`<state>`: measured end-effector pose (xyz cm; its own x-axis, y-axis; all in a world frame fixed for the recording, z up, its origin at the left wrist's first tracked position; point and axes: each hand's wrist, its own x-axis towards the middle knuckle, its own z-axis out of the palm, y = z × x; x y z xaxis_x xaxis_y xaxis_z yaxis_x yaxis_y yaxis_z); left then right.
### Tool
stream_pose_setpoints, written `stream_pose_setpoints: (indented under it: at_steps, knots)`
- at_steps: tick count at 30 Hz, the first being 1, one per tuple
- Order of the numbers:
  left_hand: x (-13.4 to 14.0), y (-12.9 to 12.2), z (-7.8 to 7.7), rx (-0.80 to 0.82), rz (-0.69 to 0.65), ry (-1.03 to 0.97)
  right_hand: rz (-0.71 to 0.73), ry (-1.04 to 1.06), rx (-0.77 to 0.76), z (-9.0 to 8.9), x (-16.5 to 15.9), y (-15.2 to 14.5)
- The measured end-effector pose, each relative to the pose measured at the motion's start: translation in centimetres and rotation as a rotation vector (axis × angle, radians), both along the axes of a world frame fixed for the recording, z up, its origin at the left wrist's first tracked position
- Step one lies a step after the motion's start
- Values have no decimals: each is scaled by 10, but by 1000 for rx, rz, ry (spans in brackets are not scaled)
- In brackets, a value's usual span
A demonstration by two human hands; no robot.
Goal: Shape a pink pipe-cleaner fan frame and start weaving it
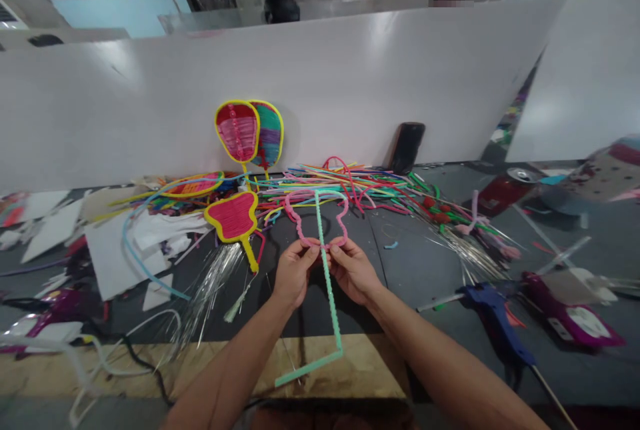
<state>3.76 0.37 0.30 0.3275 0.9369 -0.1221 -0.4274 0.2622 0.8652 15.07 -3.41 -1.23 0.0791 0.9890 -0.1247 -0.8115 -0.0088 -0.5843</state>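
Observation:
Between my two hands is a fan-shaped outline bent from a pink pipe cleaner [341, 219]. A mint-green pipe cleaner [330, 297] runs down its middle from the top edge, and its lower end is bent sideways to the left. My left hand [294, 271] pinches the bottom of the pink outline, left of the green stem. My right hand [356, 273] is closed on the same bottom edge, just right of the stem. The fingertips hide the joint where pink and green meet. A finished pink fan with a yellow rim [233, 218] lies left of the outline.
Two upright fans [237, 133] lean by the white partition [325, 83]. Behind the outline lies a pile of coloured pipe cleaners [305, 180]. A phone [407, 147], a red can [505, 193] and a blue glue gun [497, 320] are on the right. Silver wires [215, 290] lie left.

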Motion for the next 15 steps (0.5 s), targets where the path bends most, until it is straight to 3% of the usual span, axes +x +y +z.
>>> stream_pose_setpoints:
  at_steps: [15]
  knots:
    - [-4,2,1,20,64,-4,-17,-47,19,-4,-4,0]
